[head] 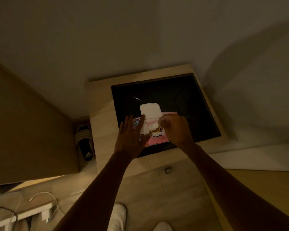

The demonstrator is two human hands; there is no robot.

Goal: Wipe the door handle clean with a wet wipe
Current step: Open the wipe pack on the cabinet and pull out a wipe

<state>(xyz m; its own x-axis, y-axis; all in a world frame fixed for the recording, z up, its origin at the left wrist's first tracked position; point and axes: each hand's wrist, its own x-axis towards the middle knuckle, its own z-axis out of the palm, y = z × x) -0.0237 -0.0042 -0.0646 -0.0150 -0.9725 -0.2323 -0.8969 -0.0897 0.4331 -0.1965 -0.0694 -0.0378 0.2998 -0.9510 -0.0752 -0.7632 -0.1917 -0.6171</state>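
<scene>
Fingers (163, 122) of right hand (177, 129) pinch wet wipe (154, 126); left hand (129, 139) fingers lie spread on pack (157, 139).

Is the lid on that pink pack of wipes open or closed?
Open. The white flip lid stands raised behind the pink pack, and the right hand pinches a wipe at the opening.

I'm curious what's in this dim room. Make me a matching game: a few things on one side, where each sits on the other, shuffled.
Things:
1. wipes pack
2. black sandal
3. round knob
4. white charger

Places:
A. floor gap left of the cabinet
B. cabinet front, below the top
C. lower left, with white cables
D. on the dark cabinet top, lid flipped open

Pairs: 1-D, 2-A, 3-B, 4-C
</scene>
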